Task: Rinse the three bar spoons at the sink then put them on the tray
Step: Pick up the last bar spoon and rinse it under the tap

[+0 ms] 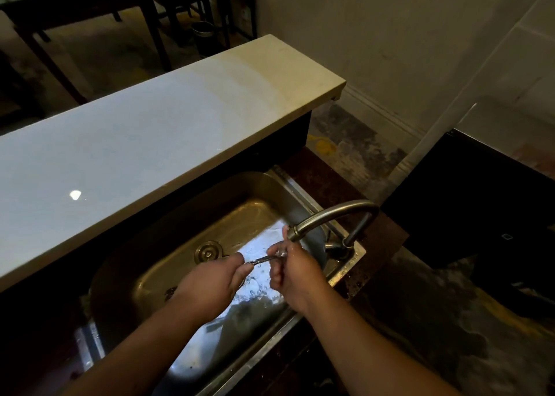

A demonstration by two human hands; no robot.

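Over the steel sink [168, 215], a bar spoon [260, 258] lies nearly level, its long axis running left to right between the hands. The left hand [210, 287] pinches its twisted stem; the right hand [295, 268], directly under the faucet [327, 215], closes round the other end. No tray is in view, so I judge the carry must leave this frame.

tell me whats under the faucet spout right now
Under the faucet spout, both hands grip a bar spoon over the sink: left hand on the twisted stem, right hand covering the other end. Whether it holds more spoons cannot be seen.
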